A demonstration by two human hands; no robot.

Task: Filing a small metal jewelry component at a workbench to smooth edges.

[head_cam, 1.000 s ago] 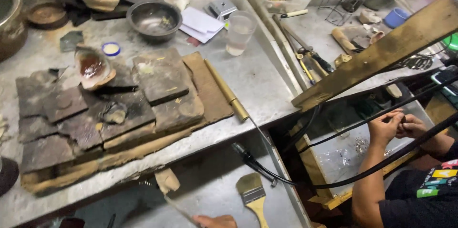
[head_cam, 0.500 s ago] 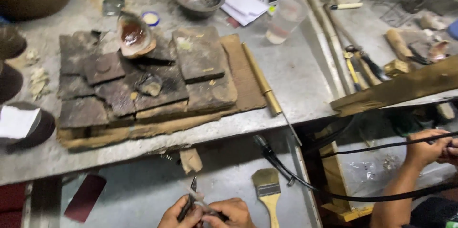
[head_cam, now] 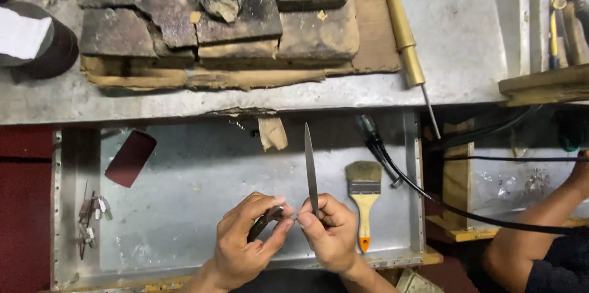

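raised now, right hand (head_cam: pixel 331 231) grips file (head_cam: pixel 310 164) upright; left hand (head_cam: pixel 248 241) pinches small piece (head_cam: pixel 265 219).

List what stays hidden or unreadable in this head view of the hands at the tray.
- The tiny piece pinched between left hand and right hand: too small, covered by fingertips.
- Dark tool in the left hand: mostly wrapped by the fingers.
- Lower end of the needle file: hidden inside the right hand.
- Co-worker's hand: cut off by the right edge.
- Small metal bits at the tray's left: too small to identify.
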